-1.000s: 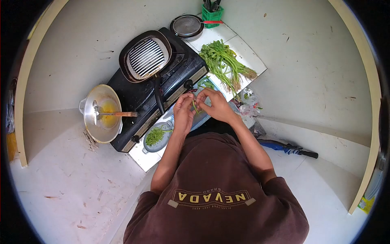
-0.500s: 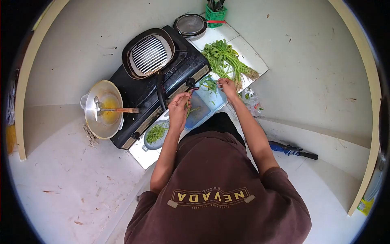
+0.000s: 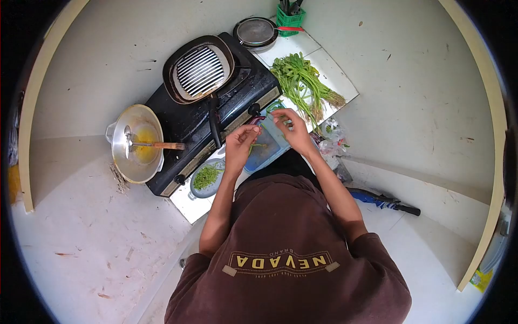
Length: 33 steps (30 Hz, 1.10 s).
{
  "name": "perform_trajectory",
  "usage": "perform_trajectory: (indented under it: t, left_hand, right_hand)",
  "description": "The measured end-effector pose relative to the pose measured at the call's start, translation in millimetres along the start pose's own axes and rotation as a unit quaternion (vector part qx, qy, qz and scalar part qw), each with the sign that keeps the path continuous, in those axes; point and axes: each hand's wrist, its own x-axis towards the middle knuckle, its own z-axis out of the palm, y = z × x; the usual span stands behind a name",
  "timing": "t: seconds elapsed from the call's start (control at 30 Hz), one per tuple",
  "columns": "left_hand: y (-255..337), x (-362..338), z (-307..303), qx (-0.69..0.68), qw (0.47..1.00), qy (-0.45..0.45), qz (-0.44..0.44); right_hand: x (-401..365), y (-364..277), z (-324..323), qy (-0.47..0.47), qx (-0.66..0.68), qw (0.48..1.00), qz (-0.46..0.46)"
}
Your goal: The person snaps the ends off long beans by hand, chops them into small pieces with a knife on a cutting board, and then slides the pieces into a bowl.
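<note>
My left hand (image 3: 241, 144) is closed in a pinch over the near side of a blue plastic tub (image 3: 263, 161), with a thin green vegetable stem (image 3: 252, 147) showing at its fingers. To its right, my right hand (image 3: 293, 132) is raised above the tub, thumb and fingers curled together; what they hold, if anything, is too small to make out. A dark red, slender object (image 3: 258, 119) shows just beyond my left fingertips. Beyond the hands, a bunch of leafy greens (image 3: 302, 78) with roots lies on the white tiles.
A black stove (image 3: 162, 121) carries a square grill pan (image 3: 200, 70). Left of it stands a pot (image 3: 135, 167) with a wooden-handled ladle (image 3: 167, 146). A grey bowl of chopped greens (image 3: 206, 177) sits near my left forearm. Strainers (image 3: 255, 32) and a green utensil basket (image 3: 290, 20) stand behind.
My right hand has moved left, away from beside the bunch and closer to my left hand. My left hand has stayed nearly in place, turning slightly.
</note>
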Motion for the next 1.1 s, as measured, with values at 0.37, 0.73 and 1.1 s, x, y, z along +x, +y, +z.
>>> perform_trajectory:
  t: [0.37, 0.73, 1.1]
  left_hand:
    - [13.6, 3.5, 7.3, 0.157, 0.982, -0.075, 0.076]
    - [-5.4, 2.2, 28.3, 0.206, 0.967, -0.002, 0.152]
    - [-13.4, 4.0, 14.3, 0.022, 0.999, 0.015, 0.042]
  right_hand:
    - [-2.2, -51.1, -20.0, -0.091, -0.156, 0.973, -0.142]
    - [-25.1, -27.8, 2.0, -0.002, 0.147, 0.984, 0.096]
    - [-33.9, 90.6, -16.5, 0.050, 0.068, 0.980, 0.179]
